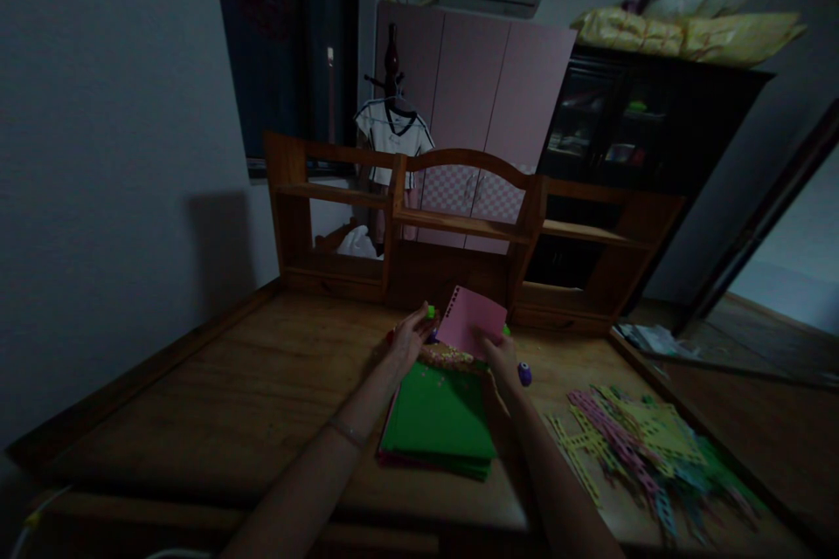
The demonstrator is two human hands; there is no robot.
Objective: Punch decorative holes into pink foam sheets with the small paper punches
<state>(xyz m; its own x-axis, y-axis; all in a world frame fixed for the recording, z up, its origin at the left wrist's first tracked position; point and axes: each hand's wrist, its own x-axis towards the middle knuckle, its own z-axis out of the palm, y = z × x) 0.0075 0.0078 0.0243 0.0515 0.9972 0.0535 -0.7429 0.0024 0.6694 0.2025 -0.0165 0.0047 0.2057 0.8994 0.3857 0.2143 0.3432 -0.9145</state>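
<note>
My right hand (502,360) pinches the lower right edge of a pink sheet of paper (473,321), which stands raised and tilted. A row of small holes runs along that sheet's upper left edge. To the left, my left hand (410,336) is open, fingers stretched beside the sheet and apart from it, near a small bright green object (431,312). Below both hands lies a stack of green sheets (442,415), with pink showing underneath. Small multicoloured paper bits (447,356) are heaped just beyond the stack. A small purple object (524,374) sits right of my right hand.
Tangled strips of hole-punched paper (646,445) in yellow, pink, green and blue lie at the table's right. A wooden shelf unit (462,225) stands along the back edge of the wooden table (262,393). A wall rises on the left.
</note>
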